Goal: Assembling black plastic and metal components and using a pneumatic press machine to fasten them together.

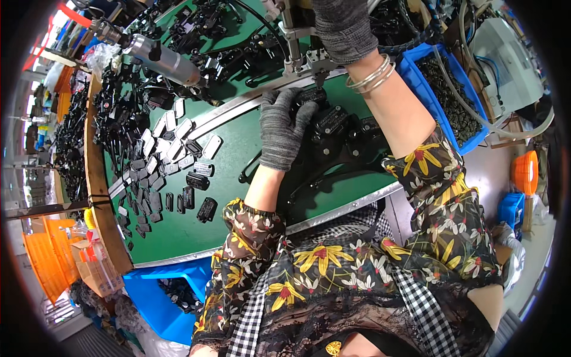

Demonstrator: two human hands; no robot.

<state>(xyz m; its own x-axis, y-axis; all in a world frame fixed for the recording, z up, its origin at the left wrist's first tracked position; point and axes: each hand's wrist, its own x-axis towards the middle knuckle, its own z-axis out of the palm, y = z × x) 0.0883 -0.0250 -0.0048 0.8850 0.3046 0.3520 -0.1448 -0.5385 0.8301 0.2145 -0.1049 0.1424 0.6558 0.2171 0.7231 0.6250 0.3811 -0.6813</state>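
Note:
My left hand [282,130], in a grey knit glove, is closed around a black brake master cylinder [311,95] with a rectangular lid, below the metal head of a bench fixture [319,61]. Beside it, more black brake master cylinders [332,121] with levers lie on the green bench. My right hand [344,33], gloved alike, is raised at the top edge next to the fixture's upright column [291,35]. Its fingers are out of sight, so what they hold or touch cannot be seen.
Small black and silver-white lids [172,146] lie scattered on the green bench [238,226] at left. A metal air screwdriver [163,59] hangs over them. Blue bins [410,65] stand at right and below left [143,297]. A wooden edge board [101,178] bounds the left side.

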